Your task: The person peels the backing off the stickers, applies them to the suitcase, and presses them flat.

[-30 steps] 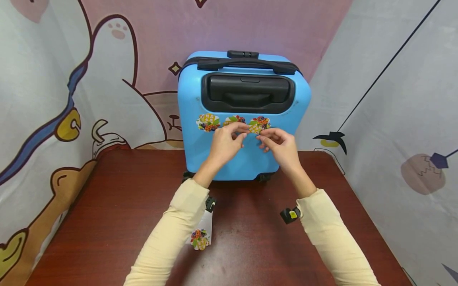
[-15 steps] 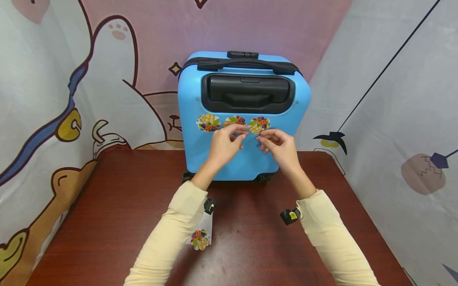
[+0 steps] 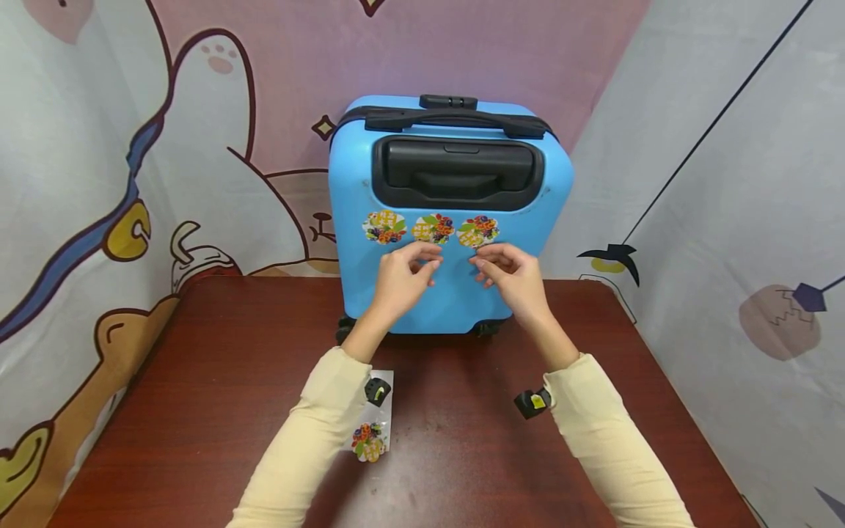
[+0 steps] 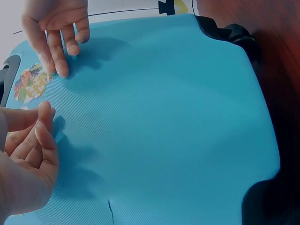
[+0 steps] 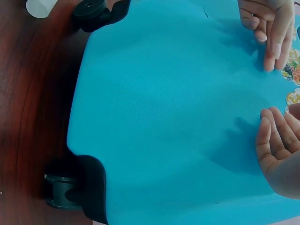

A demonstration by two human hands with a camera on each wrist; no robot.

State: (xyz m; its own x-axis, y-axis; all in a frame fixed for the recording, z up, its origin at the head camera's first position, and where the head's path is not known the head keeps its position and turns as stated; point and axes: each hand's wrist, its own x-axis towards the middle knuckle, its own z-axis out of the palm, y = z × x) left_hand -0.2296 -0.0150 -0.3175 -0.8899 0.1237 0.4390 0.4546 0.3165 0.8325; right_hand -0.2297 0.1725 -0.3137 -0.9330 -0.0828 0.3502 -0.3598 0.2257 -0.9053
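A light blue suitcase (image 3: 449, 293) stands upright, with three round fruit-print stickers in a row under its black handle recess: a left sticker (image 3: 384, 226), a middle sticker (image 3: 433, 228) and a right sticker (image 3: 478, 230). Just below the middle one is my left hand (image 3: 404, 282), fingers loosely bent and holding nothing. My right hand (image 3: 518, 282) has its fingertips right at the lower edge of the right sticker, nothing pinched between them. In the left wrist view, fingers of both hands cast shadows on the ribbed shell.
On the brown table (image 3: 218, 381), partly under my left sleeve, lies a white backing sheet (image 3: 383, 378) bearing another fruit sticker (image 3: 368, 441). Black wheels (image 5: 63, 190) support the suitcase. Behind it hangs a cartoon-print cloth (image 3: 277, 88).
My left hand has drawn down and left from the stickers, so the middle sticker shows fully. My right hand has dropped slightly. The stickers and suitcase stay in place.
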